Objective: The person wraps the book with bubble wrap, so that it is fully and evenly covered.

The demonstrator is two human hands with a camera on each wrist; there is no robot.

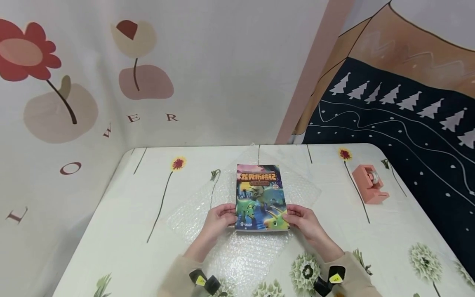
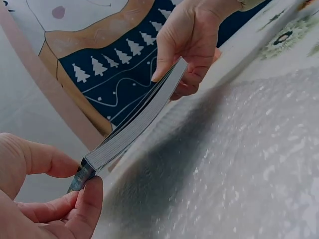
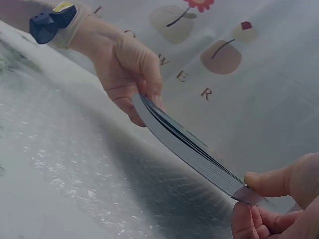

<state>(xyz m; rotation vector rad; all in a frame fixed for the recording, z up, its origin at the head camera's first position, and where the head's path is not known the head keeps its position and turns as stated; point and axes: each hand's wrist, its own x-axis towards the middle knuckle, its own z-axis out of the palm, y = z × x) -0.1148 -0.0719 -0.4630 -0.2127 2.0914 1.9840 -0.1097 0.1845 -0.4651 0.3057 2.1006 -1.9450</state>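
Holding: we have a book [image 1: 260, 198] near the middle of the table [image 1: 122, 202], raised above the bubble wrap [image 1: 245, 260], with a soft shadow beneath it.
Book cover: we see it face up and closed, colourful dinosaurs below a yellow-orange title; from both wrist cameras the block of pages bows slightly.
Left hand: our left hand [image 1: 219, 218], at eight o'clock of the book, pinches its side edge, thumb above and curled fingers below.
Right hand: our right hand [image 1: 303, 220], at four o'clock, pinches the opposite edge the same way, thumb on the cover.
Bubble wrap: we have it flat on the table, reaching out past the book toward three, six and nine o'clock.
Tape dispenser: our pink tape dispenser [image 1: 363, 183] stands near three o'clock, well apart from the book.
Sleeves: we wear beige sleeves [image 1: 176, 276] with black wrist straps [image 1: 196, 276] bearing yellow labels.
Wall cloths: we face a pale flower cloth [image 1: 222, 82] from ten to twelve o'clock and a dark tree cloth [image 1: 400, 134] at two.
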